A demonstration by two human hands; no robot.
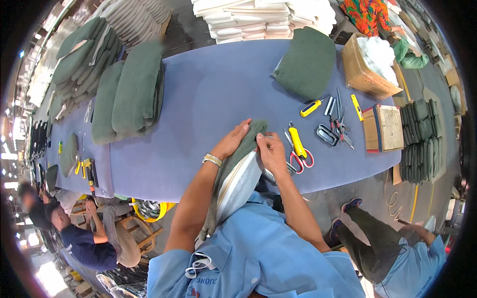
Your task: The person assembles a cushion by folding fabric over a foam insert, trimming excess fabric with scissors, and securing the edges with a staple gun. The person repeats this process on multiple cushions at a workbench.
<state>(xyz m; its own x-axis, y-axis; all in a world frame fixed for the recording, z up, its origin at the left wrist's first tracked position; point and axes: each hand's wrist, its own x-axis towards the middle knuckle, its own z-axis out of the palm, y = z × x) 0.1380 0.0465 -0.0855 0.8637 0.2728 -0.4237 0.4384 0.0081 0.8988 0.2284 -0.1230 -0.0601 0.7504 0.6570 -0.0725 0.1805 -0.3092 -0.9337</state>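
Observation:
A dark green fabric cushion (242, 151) with a pale underside stands on edge between my forearms, leaning against my blue shirt. Around its far end, my left hand (232, 140) grips the green face, and a metal-banded watch sits on that wrist. My right hand (272, 154) is closed on the cushion's edge with thumb and fingertips; any small thing between them is too hidden to make out. Just right of that hand lie a yellow-handled cutter (297, 141) and scissors (300, 162) with red and white handles. A dark brush-like thing shows partly beneath the right wrist.
Folded green cushions (136, 94) lie at the table's left, another green cushion (308, 62) at the far right. Pliers (340, 126), a yellow screwdriver (311, 107) and a box of white stuffing (367, 74) are on the right. One person (89, 238) sits left; another (407, 253) is at right.

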